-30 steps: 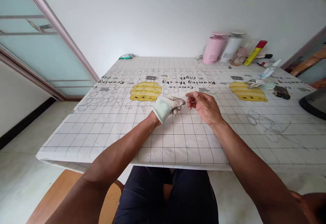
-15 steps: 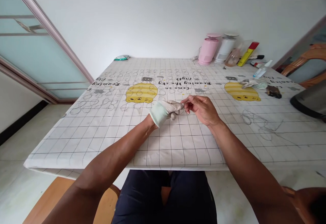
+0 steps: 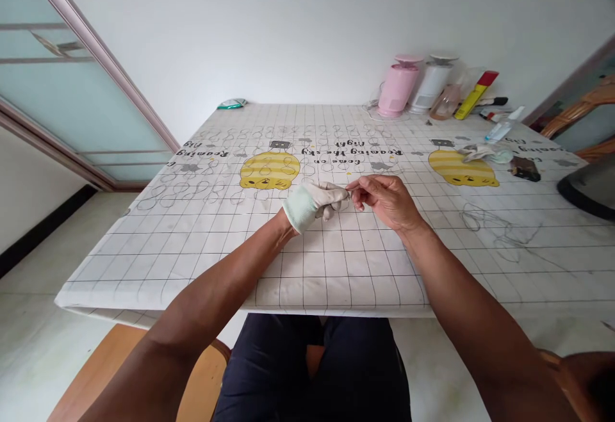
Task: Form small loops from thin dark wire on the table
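My left hand (image 3: 321,203), in a pale glove with a mint cuff, is closed in a pinch over the middle of the table. My bare right hand (image 3: 384,201) is closed too, its fingertips meeting the gloved ones. Something thin, like wire, shows between them, too small to make out. Many thin wire loops (image 3: 163,186) lie in rows on the left and back of the checked tablecloth (image 3: 336,255). A loose tangle of thin wire (image 3: 504,233) rests to the right of my right forearm.
At the back right stand a pink device (image 3: 398,89), a white device (image 3: 431,89), a yellow-red can (image 3: 475,97) and bottles. Nearer are a crumpled glove (image 3: 490,153), a dark object (image 3: 525,168) and a large metal vessel (image 3: 590,185). A green packet (image 3: 232,104) lies back left.
The view has shifted slightly. Both hands keep nearly the same pose, fingertips together, with only small finger movement.
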{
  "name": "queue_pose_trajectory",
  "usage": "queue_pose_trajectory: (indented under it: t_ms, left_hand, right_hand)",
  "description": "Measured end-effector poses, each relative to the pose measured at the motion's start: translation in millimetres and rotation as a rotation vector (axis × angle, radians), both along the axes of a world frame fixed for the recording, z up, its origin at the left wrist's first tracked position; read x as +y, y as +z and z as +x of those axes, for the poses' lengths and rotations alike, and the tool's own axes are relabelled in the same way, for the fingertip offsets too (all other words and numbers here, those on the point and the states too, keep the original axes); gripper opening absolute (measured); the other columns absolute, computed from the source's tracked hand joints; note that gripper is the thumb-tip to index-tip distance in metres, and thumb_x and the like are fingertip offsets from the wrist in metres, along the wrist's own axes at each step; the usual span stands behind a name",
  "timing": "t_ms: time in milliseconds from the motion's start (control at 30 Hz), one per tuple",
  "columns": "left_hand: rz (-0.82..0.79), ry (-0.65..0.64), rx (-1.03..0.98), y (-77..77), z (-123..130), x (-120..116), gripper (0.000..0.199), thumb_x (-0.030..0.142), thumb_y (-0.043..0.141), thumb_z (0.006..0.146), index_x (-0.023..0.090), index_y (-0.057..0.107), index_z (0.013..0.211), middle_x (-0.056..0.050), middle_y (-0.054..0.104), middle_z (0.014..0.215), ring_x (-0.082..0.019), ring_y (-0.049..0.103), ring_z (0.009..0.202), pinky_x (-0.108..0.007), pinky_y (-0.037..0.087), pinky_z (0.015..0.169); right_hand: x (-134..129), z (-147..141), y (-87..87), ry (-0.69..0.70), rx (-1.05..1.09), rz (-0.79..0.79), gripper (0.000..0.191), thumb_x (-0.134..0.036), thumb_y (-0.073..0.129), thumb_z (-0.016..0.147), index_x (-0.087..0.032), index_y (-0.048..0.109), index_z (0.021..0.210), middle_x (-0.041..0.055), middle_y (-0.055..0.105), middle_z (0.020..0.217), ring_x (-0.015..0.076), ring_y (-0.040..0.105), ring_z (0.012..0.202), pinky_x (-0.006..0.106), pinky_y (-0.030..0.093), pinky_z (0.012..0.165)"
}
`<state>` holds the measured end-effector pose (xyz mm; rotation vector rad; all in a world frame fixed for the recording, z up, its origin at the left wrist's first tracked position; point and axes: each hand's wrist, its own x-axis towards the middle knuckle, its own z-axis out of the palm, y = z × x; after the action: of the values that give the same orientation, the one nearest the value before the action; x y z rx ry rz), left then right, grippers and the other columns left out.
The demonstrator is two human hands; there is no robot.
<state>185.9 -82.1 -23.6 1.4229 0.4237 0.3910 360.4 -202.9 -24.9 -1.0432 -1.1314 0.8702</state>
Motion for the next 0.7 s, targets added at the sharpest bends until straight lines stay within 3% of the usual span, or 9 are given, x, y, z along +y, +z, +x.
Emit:
queue_pose_trajectory:
  t_ms: [100, 200, 300, 400, 467, 567, 700]
  left_hand:
    - [-0.066, 0.005, -0.038, -3.5, 3, 4, 0.041, 0.052, 0.090, 0.078, 0.014, 0.076, 0.084, -0.002, 0.065, 0.073, -0.006, 0.049, 0.050, -0.023, 0.034, 0.047]
    - [-0.023, 0.103, -0.034, 0.4, 1, 3, 0.041, 0.053, 0.076, 0.090, 0.014, 0.079, 0.102, -0.007, 0.074, 0.090, -0.008, 0.053, 0.055, -0.024, 0.039, 0.050]
    - [0.197, 0.235, 0.055, 7.4, -1, -5, 0.045, 0.050, 0.067, 0.096, 0.015, 0.077, 0.123, -0.009, 0.078, 0.107, -0.012, 0.063, 0.067, -0.028, 0.051, 0.063]
    - [0.552, 0.371, 0.187, 7.8, 4, -18, 0.060, 0.044, 0.077, 0.088, 0.021, 0.068, 0.143, -0.005, 0.077, 0.119, -0.017, 0.070, 0.085, -0.031, 0.056, 0.082]
    - [0.705, 0.415, 0.246, 3.5, 10, -24, 0.078, 0.041, 0.085, 0.082, 0.024, 0.059, 0.153, -0.005, 0.075, 0.127, -0.017, 0.070, 0.087, -0.032, 0.056, 0.087]
    - [0.759, 0.428, 0.300, -4.4, 18, -26, 0.086, 0.038, 0.086, 0.084, 0.025, 0.049, 0.161, -0.007, 0.070, 0.137, -0.016, 0.068, 0.083, -0.033, 0.055, 0.084]
    - [0.805, 0.403, 0.369, -7.9, 20, -19, 0.063, 0.035, 0.081, 0.092, 0.026, 0.059, 0.150, -0.008, 0.071, 0.133, -0.020, 0.069, 0.093, -0.033, 0.053, 0.086]
  right_hand:
    - [2, -1, -1.7, -0.069, -0.001, 0.024, 0.041, -0.061, 0.078, 0.094, -0.022, 0.087, 0.097, 0.0062, 0.072, 0.080, 0.0170, 0.061, 0.066, 0.034, 0.049, 0.059]
    - [3, 1, -1.4, -0.124, -0.004, 0.060, 0.041, -0.063, 0.077, 0.094, -0.023, 0.087, 0.096, 0.0065, 0.071, 0.081, 0.0178, 0.061, 0.069, 0.034, 0.049, 0.059]
    - [2, 3, 1.0, -0.168, 0.008, 0.094, 0.040, -0.061, 0.076, 0.095, -0.023, 0.087, 0.097, 0.0066, 0.069, 0.082, 0.0178, 0.061, 0.071, 0.033, 0.048, 0.058]
    - [2, 2, 2.4, -0.214, 0.020, 0.106, 0.041, -0.062, 0.075, 0.096, -0.023, 0.087, 0.101, 0.0058, 0.067, 0.082, 0.0172, 0.060, 0.071, 0.032, 0.048, 0.058]
    - [3, 1, 1.7, -0.237, 0.019, 0.105, 0.043, -0.063, 0.075, 0.096, -0.023, 0.086, 0.101, 0.0052, 0.066, 0.081, 0.0168, 0.059, 0.071, 0.032, 0.048, 0.058]
    - [5, -2, -1.1, -0.225, 0.016, 0.098, 0.042, -0.063, 0.075, 0.096, -0.023, 0.086, 0.099, 0.0053, 0.065, 0.080, 0.0167, 0.059, 0.071, 0.032, 0.048, 0.058]
    - [5, -6, -3.8, -0.210, 0.003, 0.068, 0.043, -0.065, 0.075, 0.095, -0.023, 0.085, 0.094, 0.0059, 0.067, 0.080, 0.0173, 0.059, 0.070, 0.034, 0.048, 0.058]
